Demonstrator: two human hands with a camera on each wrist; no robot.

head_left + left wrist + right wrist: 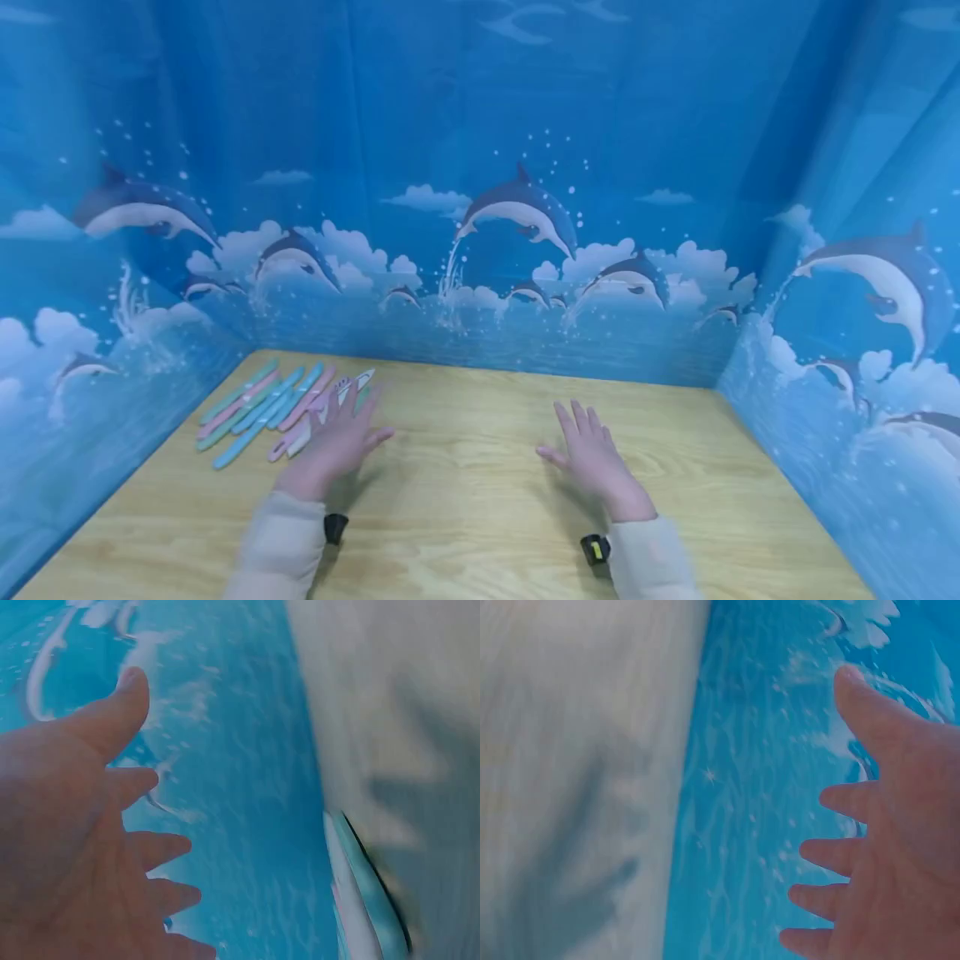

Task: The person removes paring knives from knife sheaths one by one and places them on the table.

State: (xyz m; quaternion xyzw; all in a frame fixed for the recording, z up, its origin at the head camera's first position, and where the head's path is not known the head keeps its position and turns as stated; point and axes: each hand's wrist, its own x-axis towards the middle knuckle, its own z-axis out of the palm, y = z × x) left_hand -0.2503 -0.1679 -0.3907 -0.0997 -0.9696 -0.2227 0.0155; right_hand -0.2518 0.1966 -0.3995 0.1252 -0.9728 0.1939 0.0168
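Note:
Several slim pastel sticks [243,439], in blue, green and pink, lie side by side in a slanted pile at the table's back left. A pale, pointed piece with dark markings [365,379] lies at the pile's right end. My left hand [333,450] hovers just beside and partly over that end, fingers spread, hiding some of the pieces. In the left wrist view, the left hand [67,832] holds nothing, and some sticks [375,892] show low on the right. My right hand [592,462] is held over the table's right half, fingers extended; its palm [907,847] holds nothing.
The pale wooden table [465,483] is bounded at the back and sides by a blue curtain [450,100] printed with dolphins and clouds. Dark wrist cameras [596,548] sit by both pale sleeves [652,558].

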